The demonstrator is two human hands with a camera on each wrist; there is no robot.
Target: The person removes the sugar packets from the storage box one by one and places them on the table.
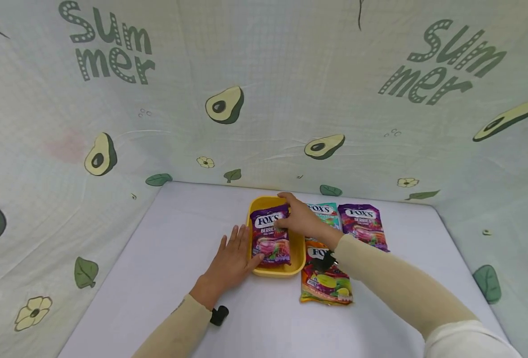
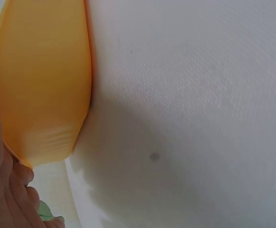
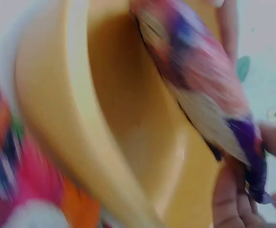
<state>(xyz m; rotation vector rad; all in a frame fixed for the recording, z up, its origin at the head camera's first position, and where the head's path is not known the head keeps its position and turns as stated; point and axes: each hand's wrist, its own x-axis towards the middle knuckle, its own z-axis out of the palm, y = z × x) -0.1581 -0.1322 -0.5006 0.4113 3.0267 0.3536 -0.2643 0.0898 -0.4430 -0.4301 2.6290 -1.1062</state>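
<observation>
A purple bag of Fox's Berries candy (image 1: 270,237) is inside a yellow plastic tray (image 1: 297,251). My right hand (image 1: 303,219) reaches over the tray's right side and pinches the bag near its top right corner. In the right wrist view, the bag (image 3: 199,80) stands tilted above the tray floor, fingers and thumb on its end. My left hand (image 1: 229,263) rests against the tray's left side with fingers extended, the thumb over the rim by the bag's lower left corner. The left wrist view shows the tray's outer wall (image 2: 42,80) beside that hand.
Right of the tray lie a teal Fox's candy bag (image 1: 328,214), a second purple Berries bag (image 1: 363,226) and an orange Fox's fruit bag (image 1: 326,286). They lie on a white table (image 1: 192,214). Behind it hangs a patterned cloth (image 1: 272,99) with avocado prints.
</observation>
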